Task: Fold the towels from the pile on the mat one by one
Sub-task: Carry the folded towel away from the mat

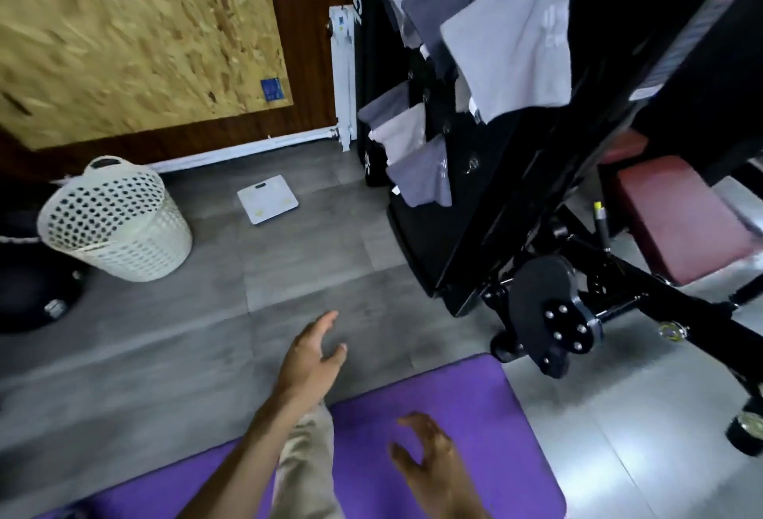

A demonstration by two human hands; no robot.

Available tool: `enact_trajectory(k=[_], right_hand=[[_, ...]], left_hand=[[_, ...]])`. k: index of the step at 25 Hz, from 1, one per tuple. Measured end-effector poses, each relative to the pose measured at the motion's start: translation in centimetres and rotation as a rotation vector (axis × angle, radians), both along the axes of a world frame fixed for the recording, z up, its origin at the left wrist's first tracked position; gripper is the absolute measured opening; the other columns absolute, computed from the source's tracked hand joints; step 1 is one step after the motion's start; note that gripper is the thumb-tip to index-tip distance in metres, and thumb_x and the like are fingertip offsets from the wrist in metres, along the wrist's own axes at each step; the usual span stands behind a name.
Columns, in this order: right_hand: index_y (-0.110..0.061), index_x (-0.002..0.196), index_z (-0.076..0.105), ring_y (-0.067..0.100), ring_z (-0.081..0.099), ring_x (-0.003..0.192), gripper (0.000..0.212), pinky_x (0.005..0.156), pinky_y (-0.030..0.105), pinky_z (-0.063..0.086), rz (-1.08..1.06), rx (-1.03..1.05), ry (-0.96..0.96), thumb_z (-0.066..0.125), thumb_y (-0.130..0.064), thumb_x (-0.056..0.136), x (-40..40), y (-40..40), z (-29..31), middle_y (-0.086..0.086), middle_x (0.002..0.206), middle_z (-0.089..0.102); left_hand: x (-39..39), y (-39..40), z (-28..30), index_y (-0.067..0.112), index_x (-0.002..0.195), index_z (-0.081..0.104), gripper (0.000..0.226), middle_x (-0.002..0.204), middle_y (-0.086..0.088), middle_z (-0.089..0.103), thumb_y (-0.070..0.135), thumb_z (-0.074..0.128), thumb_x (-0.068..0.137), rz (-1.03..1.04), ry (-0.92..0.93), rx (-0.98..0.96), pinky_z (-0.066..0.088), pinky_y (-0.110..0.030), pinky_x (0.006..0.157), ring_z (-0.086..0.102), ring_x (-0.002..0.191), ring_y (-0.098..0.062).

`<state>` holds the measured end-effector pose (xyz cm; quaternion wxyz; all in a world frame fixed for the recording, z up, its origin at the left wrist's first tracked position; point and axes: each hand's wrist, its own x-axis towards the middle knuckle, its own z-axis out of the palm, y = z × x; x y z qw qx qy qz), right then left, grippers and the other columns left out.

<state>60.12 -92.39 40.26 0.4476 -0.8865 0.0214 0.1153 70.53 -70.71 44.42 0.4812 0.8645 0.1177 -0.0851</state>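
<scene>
Grey tiled floor (206, 353) carries a smooth purple mat (475, 415); left hand (307, 357) and right hand (433, 469) hover empty, fingers loosely spread.

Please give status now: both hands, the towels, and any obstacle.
Left hand open over the floor, right hand open above purple mat, both holding nothing. No pile visible on mat; grey towels hang on black rack. Nothing in the way.

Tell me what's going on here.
A person sits or kneels at a purple mat on a grey floor, both hands out and empty. The left hand reaches over the floor with fingers relaxed; the right hand hovers over the mat, fingers spread and loosely bent. No towel pile shows on the visible part of the mat. Grey towels hang on the black gym machine ahead. A white basket stands to the left.
</scene>
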Motion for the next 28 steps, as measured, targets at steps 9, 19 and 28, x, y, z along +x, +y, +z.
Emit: enact_trajectory(k=[9, 19, 28], right_hand=[[-0.077, 0.107, 0.042, 0.003, 0.064, 0.084, 0.04, 0.077, 0.022, 0.054, 0.034, 0.054, -0.054, 0.052, -0.085, 0.069, -18.8, 4.4, 2.5, -0.052, 0.108, 0.049], [-0.054, 0.105, 0.054, -0.007, 0.06, 0.093, 0.03, 0.082, 0.005, 0.042, 0.221, -0.038, 0.132, 0.054, -0.056, 0.075, -39.7, 23.5, 3.3, -0.033, 0.108, 0.056], [-0.076, 0.102, 0.039, -0.013, 0.052, 0.099, 0.054, 0.074, 0.004, 0.037, 0.41, -0.014, 0.155, 0.066, -0.034, 0.083, -54.2, 30.5, 3.5, -0.038, 0.116, 0.049]], left_hand=[[-21.0, 5.0, 1.2, 0.023, 0.138, 0.05, 0.054, 0.132, -0.001, 0.059, 0.014, 0.068, 0.088, 0.089, 0.042, -0.021, 0.04, -0.021, 0.1, 0.055, 0.12, -0.012], [-47.8, 24.0, -2.4, 0.019, 0.134, 0.055, 0.05, 0.122, -0.005, 0.064, 0.011, 0.07, 0.086, 0.3, 0.16, -0.046, 0.044, -0.024, 0.093, 0.06, 0.106, -0.017], [-67.1, 31.7, -2.9, 0.019, 0.134, 0.055, 0.052, 0.12, -0.006, 0.063, 0.005, 0.069, 0.086, 0.509, 0.186, -0.094, 0.041, -0.022, 0.09, 0.058, 0.102, -0.014]])
